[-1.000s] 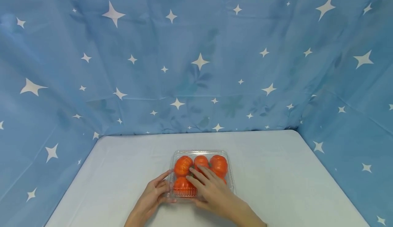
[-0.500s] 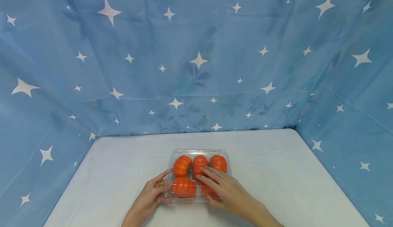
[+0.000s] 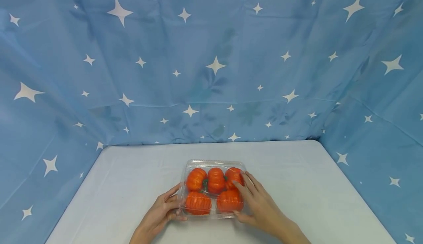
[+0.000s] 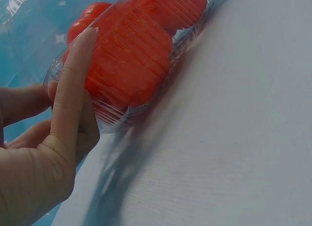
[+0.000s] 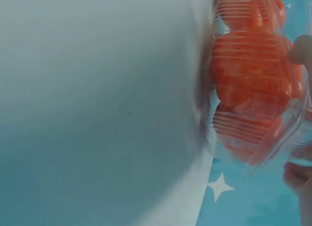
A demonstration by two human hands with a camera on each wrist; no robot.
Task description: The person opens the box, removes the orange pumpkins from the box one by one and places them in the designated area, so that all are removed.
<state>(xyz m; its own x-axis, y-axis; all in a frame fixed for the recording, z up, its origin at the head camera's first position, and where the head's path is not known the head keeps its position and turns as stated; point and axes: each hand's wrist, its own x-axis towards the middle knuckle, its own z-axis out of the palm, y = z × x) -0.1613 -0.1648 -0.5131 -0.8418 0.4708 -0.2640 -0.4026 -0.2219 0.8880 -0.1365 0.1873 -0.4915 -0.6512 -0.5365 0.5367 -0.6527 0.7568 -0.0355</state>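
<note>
Several small orange toy pumpkins (image 3: 216, 180) sit in a clear plastic box (image 3: 214, 214) with ribbed walls, three across the back and two in front. My left hand (image 3: 162, 211) holds the box at its left front corner, fingers along the side and thumb across the front wall, as the left wrist view shows. At the right side, my right hand (image 3: 262, 207) has its fingers spread over the rim near the back right pumpkin (image 3: 234, 178). Its thumb (image 5: 301, 49) is at the front wall in the right wrist view.
A white cloth covers the table (image 3: 138, 178) beneath the box. Behind it and on both sides hangs a blue curtain (image 3: 211, 90) with white stars.
My right hand has moved from over the pumpkins in the middle to the box's right side, uncovering the front right pumpkin. My left hand has stayed at the left corner.
</note>
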